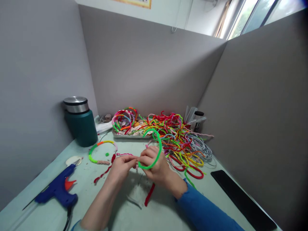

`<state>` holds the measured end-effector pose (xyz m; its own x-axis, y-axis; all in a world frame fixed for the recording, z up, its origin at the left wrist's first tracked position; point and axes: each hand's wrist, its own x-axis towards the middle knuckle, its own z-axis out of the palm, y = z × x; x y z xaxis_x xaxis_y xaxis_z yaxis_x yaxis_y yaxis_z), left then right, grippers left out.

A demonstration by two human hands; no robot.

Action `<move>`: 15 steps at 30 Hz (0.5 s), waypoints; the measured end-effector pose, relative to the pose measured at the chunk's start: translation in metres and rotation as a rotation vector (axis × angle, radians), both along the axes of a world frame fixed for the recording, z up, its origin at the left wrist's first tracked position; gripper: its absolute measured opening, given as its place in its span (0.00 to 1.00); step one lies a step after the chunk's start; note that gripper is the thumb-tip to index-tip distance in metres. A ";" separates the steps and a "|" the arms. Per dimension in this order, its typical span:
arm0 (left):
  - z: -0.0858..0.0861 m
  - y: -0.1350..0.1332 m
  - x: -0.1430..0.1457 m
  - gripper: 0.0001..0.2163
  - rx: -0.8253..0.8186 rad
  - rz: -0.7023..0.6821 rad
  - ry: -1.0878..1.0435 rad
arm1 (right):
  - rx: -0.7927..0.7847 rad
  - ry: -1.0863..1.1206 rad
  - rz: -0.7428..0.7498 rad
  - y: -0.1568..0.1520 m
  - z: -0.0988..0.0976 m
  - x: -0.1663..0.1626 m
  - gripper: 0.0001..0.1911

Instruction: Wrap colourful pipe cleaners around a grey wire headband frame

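My right hand (156,166) is closed around a bright green headband (157,147) that curves up and over it. My left hand (122,166) pinches the band's lower end, together with a thin pink pipe cleaner (125,154), just left of my right hand. The two hands touch at the fingertips above the pale green table (166,213). A red pipe cleaner (149,194) lies on the table below my right wrist. Another red one (104,172) lies left of my left hand.
A blue glue gun (57,191) lies at the front left. A teal flask (80,122) stands at the back left. A multicoloured headband (102,152) lies beside it. A metal tray (131,135) and a heap of coloured pipe cleaners (179,138) fill the back. A black slab (242,199) lies right.
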<state>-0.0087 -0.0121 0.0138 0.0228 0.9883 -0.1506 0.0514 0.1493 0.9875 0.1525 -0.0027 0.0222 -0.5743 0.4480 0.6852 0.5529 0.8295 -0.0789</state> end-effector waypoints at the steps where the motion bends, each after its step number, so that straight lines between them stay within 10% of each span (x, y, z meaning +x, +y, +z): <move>1: 0.001 0.000 0.000 0.12 -0.008 -0.002 -0.009 | 0.015 -0.022 0.003 0.001 0.000 0.001 0.06; 15: -0.001 0.001 -0.001 0.15 -0.105 -0.014 -0.191 | 0.143 -0.128 0.113 0.005 0.005 0.008 0.09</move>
<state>-0.0093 -0.0111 0.0124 0.0745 0.9668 -0.2443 -0.1321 0.2524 0.9586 0.1610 0.0021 0.0268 -0.7016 0.2791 0.6557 0.4535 0.8846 0.1087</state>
